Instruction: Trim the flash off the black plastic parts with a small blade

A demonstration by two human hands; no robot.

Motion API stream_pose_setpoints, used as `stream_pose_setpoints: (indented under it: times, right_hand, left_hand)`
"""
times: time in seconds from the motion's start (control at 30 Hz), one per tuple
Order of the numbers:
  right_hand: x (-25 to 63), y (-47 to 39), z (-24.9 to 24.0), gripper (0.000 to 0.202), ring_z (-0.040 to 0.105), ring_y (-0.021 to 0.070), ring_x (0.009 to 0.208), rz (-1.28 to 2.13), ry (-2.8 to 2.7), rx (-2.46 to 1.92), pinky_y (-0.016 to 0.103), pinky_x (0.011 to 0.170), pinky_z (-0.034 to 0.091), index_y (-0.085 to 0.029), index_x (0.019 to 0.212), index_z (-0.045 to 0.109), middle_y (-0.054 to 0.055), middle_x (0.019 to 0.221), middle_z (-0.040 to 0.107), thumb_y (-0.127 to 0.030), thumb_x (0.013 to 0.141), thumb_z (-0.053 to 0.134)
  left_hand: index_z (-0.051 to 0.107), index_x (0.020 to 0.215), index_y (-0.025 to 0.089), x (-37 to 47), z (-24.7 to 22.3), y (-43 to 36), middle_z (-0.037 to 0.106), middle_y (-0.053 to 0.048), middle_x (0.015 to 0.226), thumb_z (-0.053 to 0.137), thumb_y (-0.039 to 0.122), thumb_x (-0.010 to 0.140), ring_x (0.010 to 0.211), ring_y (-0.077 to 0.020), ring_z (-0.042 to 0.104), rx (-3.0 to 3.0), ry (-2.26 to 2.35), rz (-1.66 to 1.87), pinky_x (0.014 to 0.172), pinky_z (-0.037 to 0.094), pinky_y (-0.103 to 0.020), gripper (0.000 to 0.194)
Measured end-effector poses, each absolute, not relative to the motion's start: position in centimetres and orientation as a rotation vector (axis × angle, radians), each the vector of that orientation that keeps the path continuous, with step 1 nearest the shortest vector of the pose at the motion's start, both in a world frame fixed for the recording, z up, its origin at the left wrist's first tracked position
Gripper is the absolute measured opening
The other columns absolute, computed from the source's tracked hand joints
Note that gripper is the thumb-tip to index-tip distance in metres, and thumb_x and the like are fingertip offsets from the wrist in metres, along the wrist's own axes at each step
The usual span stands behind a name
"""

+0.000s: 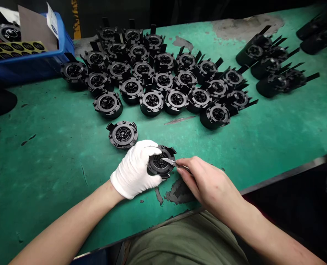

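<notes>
Over the left grip's [135, 169] clasped part [159, 170], the right grip [211, 182] pinches a crosswise knife [170, 161], tip leftward.

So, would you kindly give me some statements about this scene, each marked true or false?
1. The left hand wears a glove. True.
2. The right hand is gloved too. False: the right hand is bare.
3. The right hand holds a knife over a black part. True.
4. The knife points away from the part. False: its tip is over the part.
5. A blue bin holds a sticker sheet. True.
6. The bin is at lower right. False: it is at upper left.
</notes>
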State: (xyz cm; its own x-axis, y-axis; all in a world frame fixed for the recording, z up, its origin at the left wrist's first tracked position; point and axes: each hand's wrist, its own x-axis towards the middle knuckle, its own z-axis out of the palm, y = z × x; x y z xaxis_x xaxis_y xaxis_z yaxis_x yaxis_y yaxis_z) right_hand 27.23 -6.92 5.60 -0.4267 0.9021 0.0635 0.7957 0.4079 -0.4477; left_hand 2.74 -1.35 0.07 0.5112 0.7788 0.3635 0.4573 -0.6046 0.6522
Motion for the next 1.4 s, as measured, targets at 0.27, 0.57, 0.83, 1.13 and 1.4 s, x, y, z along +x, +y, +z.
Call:
stream_pose_setpoints:
  times: [0.27, 0.57, 0.83, 1.13, 1.4]
  right_hand:
    - [27.6, -6.9, 5.1, 0.017, 0.071, 0.0199, 0.09, 0.63, -2.333, -1.453, 0.032, 0.077, 0.055, -0.019, 0.126, 0.057, 0.007, 0.107, 0.07, -0.023, 0.11, 0.051]
    - [28.5, -5.3, 4.7, 0.015, 0.068, 0.018, 0.082, 0.706, -2.41, -1.295, 0.03, 0.071, 0.053, -0.02, 0.122, 0.06, 0.006, 0.097, 0.069, -0.025, 0.112, 0.048]
    - [29.5, -4.3, 3.6, 0.016, 0.069, 0.0182, 0.082, 0.829, -2.388, -1.189, 0.03, 0.071, 0.053, -0.02, 0.123, 0.061, 0.006, 0.097, 0.069, -0.024, 0.112, 0.05]
    - [29.0, -4.6, 3.0, 0.018, 0.07, 0.0183, 0.09, 0.751, -2.31, -1.159, 0.031, 0.078, 0.055, -0.02, 0.127, 0.057, 0.007, 0.106, 0.071, -0.024, 0.11, 0.053]
    - [27.8, -4.8, 4.2, 0.033, 0.054, 0.0143, 0.064, 0.517, -2.536, -1.105, 0.031, 0.057, 0.038, -0.018, 0.141, 0.057, 0.0, 0.085, 0.059, -0.032, 0.112, 0.05]
  left_hand:
    - [0.048, 0.128, 0.022, 2.8, 0.2, -1.4, 0.061, -0.017, 0.129, 0.088, 0.031, 0.074, 0.12, -0.0328, 0.064, 2.287, 1.02, 0.907, 0.1, 0.06, -0.049, 0.068]
    - [0.048, 0.127, 0.023, 2.7, 0.2, -1.3, 0.061, -0.016, 0.129, 0.089, 0.03, 0.074, 0.119, -0.0321, 0.065, 2.289, 1.028, 0.894, 0.1, 0.06, -0.049, 0.067]
    - [0.05, 0.124, 0.022, 2.9, 0.4, -1.3, 0.062, -0.016, 0.127, 0.089, 0.034, 0.076, 0.118, -0.0307, 0.065, 2.292, 1.02, 0.9, 0.099, 0.061, -0.048, 0.063]
    - [0.051, 0.124, 0.022, 3.0, 0.7, -1.2, 0.064, -0.015, 0.124, 0.089, 0.034, 0.076, 0.115, -0.0312, 0.068, 2.301, 1.018, 0.914, 0.096, 0.062, -0.047, 0.063]
    - [0.05, 0.125, 0.023, 3.0, 0.2, -1.2, 0.064, -0.015, 0.125, 0.088, 0.041, 0.079, 0.115, -0.0305, 0.067, 2.304, 1.018, 0.941, 0.097, 0.062, -0.048, 0.062]
